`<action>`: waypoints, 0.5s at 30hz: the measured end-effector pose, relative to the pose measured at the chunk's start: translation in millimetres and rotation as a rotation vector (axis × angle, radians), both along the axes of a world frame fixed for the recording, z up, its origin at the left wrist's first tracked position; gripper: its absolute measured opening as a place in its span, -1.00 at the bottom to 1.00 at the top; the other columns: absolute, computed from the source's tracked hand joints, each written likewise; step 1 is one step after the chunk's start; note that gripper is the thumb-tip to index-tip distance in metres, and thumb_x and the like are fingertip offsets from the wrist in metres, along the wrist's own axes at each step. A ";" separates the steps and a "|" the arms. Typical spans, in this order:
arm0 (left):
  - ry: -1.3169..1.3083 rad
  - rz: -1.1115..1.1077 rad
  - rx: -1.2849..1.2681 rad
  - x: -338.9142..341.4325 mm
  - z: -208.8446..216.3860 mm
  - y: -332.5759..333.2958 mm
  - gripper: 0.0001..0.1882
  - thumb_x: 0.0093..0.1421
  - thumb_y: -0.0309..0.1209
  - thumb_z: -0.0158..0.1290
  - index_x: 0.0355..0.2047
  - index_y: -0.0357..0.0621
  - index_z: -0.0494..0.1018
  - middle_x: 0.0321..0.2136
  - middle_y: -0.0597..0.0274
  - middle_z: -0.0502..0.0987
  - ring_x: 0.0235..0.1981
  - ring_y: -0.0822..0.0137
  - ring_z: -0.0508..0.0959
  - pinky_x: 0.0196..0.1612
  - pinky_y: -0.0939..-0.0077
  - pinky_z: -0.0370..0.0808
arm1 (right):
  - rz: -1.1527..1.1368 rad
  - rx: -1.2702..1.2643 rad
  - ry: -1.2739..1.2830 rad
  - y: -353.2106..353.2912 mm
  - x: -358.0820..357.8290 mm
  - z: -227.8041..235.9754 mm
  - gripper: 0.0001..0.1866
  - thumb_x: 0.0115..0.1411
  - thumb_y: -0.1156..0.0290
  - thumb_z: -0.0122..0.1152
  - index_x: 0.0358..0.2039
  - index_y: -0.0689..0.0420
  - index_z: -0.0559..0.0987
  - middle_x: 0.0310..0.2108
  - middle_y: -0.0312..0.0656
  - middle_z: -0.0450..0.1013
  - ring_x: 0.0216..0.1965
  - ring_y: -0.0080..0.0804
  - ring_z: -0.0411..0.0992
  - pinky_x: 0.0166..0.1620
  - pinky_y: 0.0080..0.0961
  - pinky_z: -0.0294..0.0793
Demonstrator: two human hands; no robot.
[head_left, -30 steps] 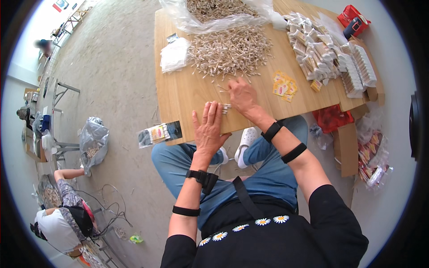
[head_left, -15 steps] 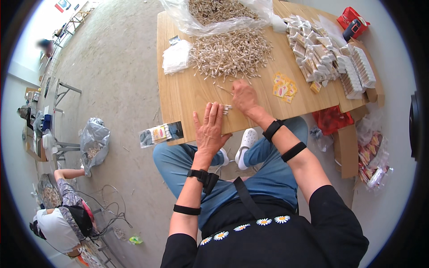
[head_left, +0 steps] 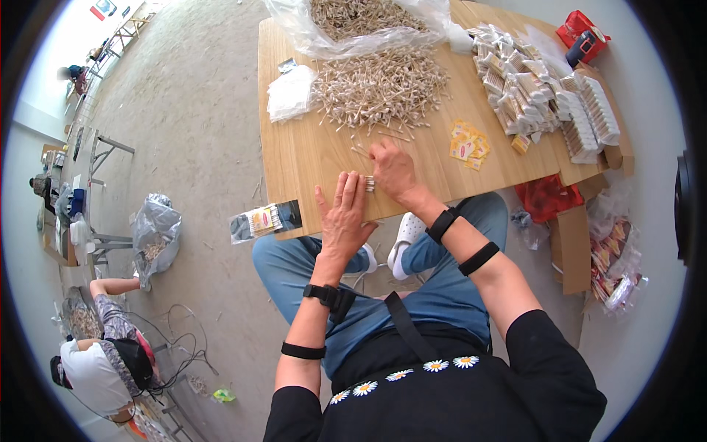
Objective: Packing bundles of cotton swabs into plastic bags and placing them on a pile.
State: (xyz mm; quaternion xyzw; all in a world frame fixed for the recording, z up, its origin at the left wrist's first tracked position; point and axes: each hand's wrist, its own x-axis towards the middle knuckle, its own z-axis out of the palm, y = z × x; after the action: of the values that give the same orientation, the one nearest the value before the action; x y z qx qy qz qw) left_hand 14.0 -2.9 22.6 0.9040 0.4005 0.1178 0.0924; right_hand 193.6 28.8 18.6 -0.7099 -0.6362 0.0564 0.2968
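My left hand [head_left: 345, 215] lies flat on the wooden table near its front edge, fingers stretched out. Past its fingertips, white tips of a small row of cotton swabs [head_left: 370, 184] show; the rest is hidden beneath the fingers. Just to the right, my right hand [head_left: 392, 171] is closed in a pinch. A single cotton swab [head_left: 359, 151] sticks out leftward from its fingertips. Beyond both hands spreads a big loose pile of cotton swabs [head_left: 383, 88], with a few strays along its near edge.
An open plastic bag of swabs [head_left: 361, 18] stands behind the pile. Clear bags [head_left: 290, 94] lie left, yellow cards [head_left: 469, 145] right, near stacked swab packs [head_left: 515, 81]. A packet [head_left: 266, 221] overhangs the front left corner. Another person [head_left: 96, 372] sits lower left.
My right hand has drawn back slightly toward me and to the left, closer to the left hand, the swab moving with it. The left hand has hardly moved.
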 end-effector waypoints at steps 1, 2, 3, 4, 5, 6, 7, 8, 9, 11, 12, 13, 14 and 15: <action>0.005 -0.015 0.001 -2.2 -0.1 0.0 0.20 -0.18 -0.08 0.42 0.44 -0.06 0.07 0.42 0.19 0.09 0.48 0.19 0.03 0.40 -0.39 -0.27 | 0.000 -0.003 0.003 -2.4 -5.1 1.3 -0.94 0.12 0.50 0.17 -0.36 0.15 0.54 -0.25 0.01 0.47 -0.29 0.11 0.54 -0.26 -0.07 0.57; 0.008 -0.016 -0.002 -4.6 -0.3 -0.3 0.20 -0.18 -0.08 0.42 0.44 -0.06 0.07 0.42 0.19 0.09 0.48 0.19 0.03 0.40 -0.39 -0.27 | 0.049 -0.015 0.019 -5.0 -10.6 2.4 -0.94 0.11 0.51 0.18 -0.37 0.16 0.54 -0.26 0.01 0.47 -0.29 0.11 0.54 -0.26 -0.08 0.57; 0.005 0.001 -0.009 -6.6 -0.1 -1.0 0.19 -0.17 -0.09 0.42 0.44 -0.07 0.07 0.42 0.18 0.08 0.48 0.19 0.03 0.40 -0.39 -0.29 | 0.097 -0.024 0.035 -7.9 -15.7 5.6 -0.93 0.09 0.52 0.19 -0.38 0.18 0.54 -0.26 0.01 0.47 -0.29 0.11 0.55 -0.27 -0.08 0.57; 0.001 0.018 -0.016 -8.4 0.1 -1.7 0.19 -0.17 -0.09 0.42 0.44 -0.07 0.07 0.42 0.17 0.08 0.48 0.18 0.03 0.40 -0.39 -0.30 | 0.096 -0.026 0.038 -10.7 -20.8 7.2 -0.93 0.09 0.52 0.19 -0.38 0.18 0.54 -0.26 0.01 0.47 -0.29 0.11 0.55 -0.27 -0.08 0.57; 0.004 0.017 -0.018 -10.7 -0.5 -2.9 0.19 -0.17 -0.09 0.42 0.44 -0.07 0.07 0.42 0.17 0.08 0.48 0.18 0.03 0.40 -0.39 -0.30 | 0.130 -0.036 0.040 -13.4 -25.6 8.5 -0.92 0.08 0.53 0.20 -0.38 0.19 0.54 -0.27 0.01 0.47 -0.29 0.09 0.55 -0.27 -0.09 0.57; -0.027 0.020 -0.032 -14.4 -0.6 -4.2 0.18 -0.16 -0.10 0.42 0.44 -0.08 0.06 0.43 0.16 0.07 0.48 0.18 0.02 0.39 -0.39 -0.32 | 0.165 -0.045 0.044 -15.0 -28.8 9.3 -0.91 0.06 0.54 0.21 -0.38 0.20 0.54 -0.27 0.01 0.47 -0.29 0.08 0.55 -0.27 -0.09 0.57; -0.058 0.022 -0.046 -16.6 -1.1 -5.0 0.18 -0.15 -0.11 0.42 0.44 -0.09 0.06 0.44 0.15 0.06 0.48 0.18 0.02 0.39 -0.39 -0.33 | 0.166 -0.046 0.048 -16.1 -29.8 10.0 -0.91 0.06 0.54 0.21 -0.38 0.20 0.54 -0.27 0.01 0.47 -0.29 0.08 0.55 -0.27 -0.09 0.57; -0.055 0.023 -0.047 -17.4 -2.1 -5.3 0.18 -0.15 -0.11 0.42 0.44 -0.09 0.06 0.44 0.15 0.06 0.48 0.18 0.02 0.39 -0.39 -0.33 | 0.189 -0.043 0.048 -17.1 -30.4 10.9 -0.91 0.07 0.54 0.21 -0.37 0.21 0.54 -0.27 0.02 0.47 -0.29 0.08 0.55 -0.27 -0.08 0.57; -0.067 0.022 -0.037 -16.7 -1.5 -5.7 0.19 -0.16 -0.10 0.42 0.44 -0.10 0.06 0.45 0.15 0.04 0.49 0.17 0.01 0.40 -0.38 -0.34 | 0.213 -0.041 0.046 -17.9 -30.0 10.3 -0.91 0.07 0.53 0.21 -0.36 0.21 0.54 -0.27 0.02 0.47 -0.29 0.08 0.55 -0.26 -0.07 0.57; -0.079 0.021 -0.028 -16.0 -0.5 -5.8 0.20 -0.17 -0.10 0.42 0.44 -0.11 0.06 0.45 0.14 0.03 0.49 0.17 0.00 0.41 -0.36 -0.35 | 0.212 -0.039 0.083 -17.7 -28.3 8.2 -0.93 0.09 0.53 0.19 -0.37 0.19 0.54 -0.28 0.00 0.46 -0.31 0.09 0.53 -0.28 -0.09 0.55; -0.073 0.018 -0.029 -15.6 0.8 -5.1 0.22 -0.19 -0.08 0.43 0.44 -0.13 0.05 0.46 0.13 0.02 0.49 0.17 0.00 0.42 -0.33 -0.35 | 0.212 -0.035 0.117 -16.9 -26.6 7.4 -0.95 0.12 0.52 0.17 -0.38 0.16 0.55 -0.28 -0.02 0.46 -0.32 0.09 0.51 -0.29 -0.10 0.53; -0.067 0.014 -0.030 -15.0 1.9 -4.4 0.24 -0.20 -0.07 0.44 0.44 -0.14 0.04 0.47 0.12 0.01 0.49 0.17 -0.01 0.42 -0.30 -0.35 | 0.211 -0.036 0.116 -16.2 -23.1 6.9 -0.95 0.12 0.52 0.17 -0.38 0.16 0.55 -0.28 -0.02 0.46 -0.32 0.09 0.51 -0.29 -0.10 0.53; -0.069 0.013 -0.031 -14.0 2.9 -3.6 0.24 -0.20 -0.07 0.44 0.44 -0.14 0.04 0.47 0.12 0.01 0.49 0.17 -0.01 0.42 -0.30 -0.35 | 0.175 -0.062 0.084 -15.5 -17.4 6.9 -0.95 0.12 0.51 0.16 -0.38 0.16 0.56 -0.27 -0.03 0.46 -0.32 0.08 0.52 -0.28 -0.09 0.53; -0.066 0.002 -0.056 -11.5 5.8 -2.0 0.25 -0.22 -0.05 0.44 0.44 -0.14 0.04 0.47 0.12 0.01 0.49 0.16 -0.01 0.43 -0.28 -0.35 | 0.136 -0.088 0.050 -14.2 -9.9 6.6 -0.95 0.13 0.51 0.16 -0.37 0.15 0.56 -0.27 -0.03 0.47 -0.31 0.06 0.52 -0.28 -0.08 0.52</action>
State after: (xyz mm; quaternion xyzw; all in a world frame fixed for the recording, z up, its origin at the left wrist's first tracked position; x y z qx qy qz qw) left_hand 2.5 -4.9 28.4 0.8963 0.4014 0.1362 0.1305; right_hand 183.7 14.6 25.2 -0.6756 -0.6723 0.1223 0.2767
